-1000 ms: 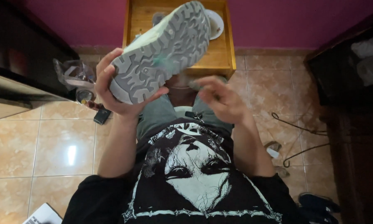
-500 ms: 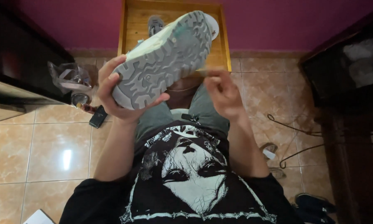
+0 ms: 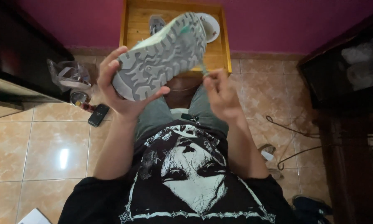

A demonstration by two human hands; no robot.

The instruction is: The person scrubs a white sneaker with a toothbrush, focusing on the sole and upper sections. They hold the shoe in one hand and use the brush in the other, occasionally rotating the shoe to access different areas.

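Left hand has the sneaker cupped at the heel end, sole facing up at the camera, fingers wrapped over one edge and thumb hooked under the other, so the grip is clamped on the shoe. Right hand is just beside the toe end, fingertips pressed together on what looks like a thin lace hanging off the shoe, though it's too small to be sure. Past the grip, further out, there's a wooden tray with a white plate and what may be the other shoe. Below the left grip, on the tile floor, sit a black phone and a clear plastic bag. Risk as I see it: the shoe is held only at the heel, so a hard tug on that lace could twist it out of the hand and drop it onto the lap or the phone.
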